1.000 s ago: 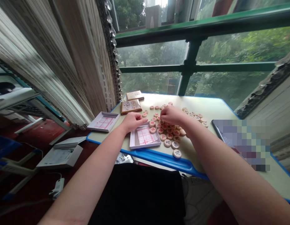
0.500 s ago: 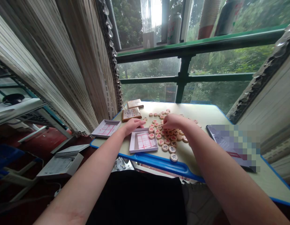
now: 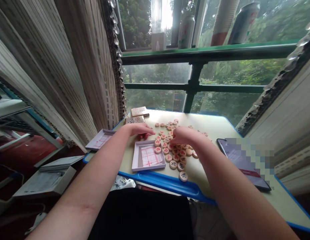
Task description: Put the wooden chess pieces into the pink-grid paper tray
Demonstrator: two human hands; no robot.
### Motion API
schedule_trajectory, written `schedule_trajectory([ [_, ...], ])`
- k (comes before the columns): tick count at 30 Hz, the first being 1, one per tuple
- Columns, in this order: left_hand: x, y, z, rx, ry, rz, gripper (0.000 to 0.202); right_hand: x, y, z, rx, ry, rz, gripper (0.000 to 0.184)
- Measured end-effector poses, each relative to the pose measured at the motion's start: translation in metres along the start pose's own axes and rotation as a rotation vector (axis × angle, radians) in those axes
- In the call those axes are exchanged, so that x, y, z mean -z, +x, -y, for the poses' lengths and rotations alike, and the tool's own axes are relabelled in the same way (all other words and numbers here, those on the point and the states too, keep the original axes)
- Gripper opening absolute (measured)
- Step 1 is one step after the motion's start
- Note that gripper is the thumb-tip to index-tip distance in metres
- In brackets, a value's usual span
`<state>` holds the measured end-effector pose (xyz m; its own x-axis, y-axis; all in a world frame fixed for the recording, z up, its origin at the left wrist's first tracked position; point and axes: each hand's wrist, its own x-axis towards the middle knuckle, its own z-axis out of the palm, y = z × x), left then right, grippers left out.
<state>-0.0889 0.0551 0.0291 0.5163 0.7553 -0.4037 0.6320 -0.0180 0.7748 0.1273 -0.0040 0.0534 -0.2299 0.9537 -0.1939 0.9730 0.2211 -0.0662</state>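
Note:
Round wooden Chinese chess pieces with red and black characters lie in a loose heap on the small table. My right hand reaches down into the heap, its fingers bent together on a piece they partly cover. To its left, my left hand hovers just beyond the far edge of a shallow white box, index finger stretched out and the others loosely curled, with nothing seen in it. Two red-marked pieces are stacked or overlap at the box's right edge. A sheet with red lines lies inside the box.
A second shallow white tray lies at the table's left edge. Two small decorated boxes lie at the back left, one partly behind my left arm. A tablet or large phone rests at right. Along the front runs a blue edge.
The view has shifted slightly. My left hand has moved a little farther from the white box, its fingers more curled below the index finger. My right hand stays over the heap.

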Motion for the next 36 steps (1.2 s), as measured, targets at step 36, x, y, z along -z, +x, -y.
schedule_trajectory([
  [36, -0.014, 0.002, 0.008, -0.176, 0.270, -0.222, 0.058, -0.016, -0.031, -0.006, 0.358, 0.152, -0.295, 0.017],
])
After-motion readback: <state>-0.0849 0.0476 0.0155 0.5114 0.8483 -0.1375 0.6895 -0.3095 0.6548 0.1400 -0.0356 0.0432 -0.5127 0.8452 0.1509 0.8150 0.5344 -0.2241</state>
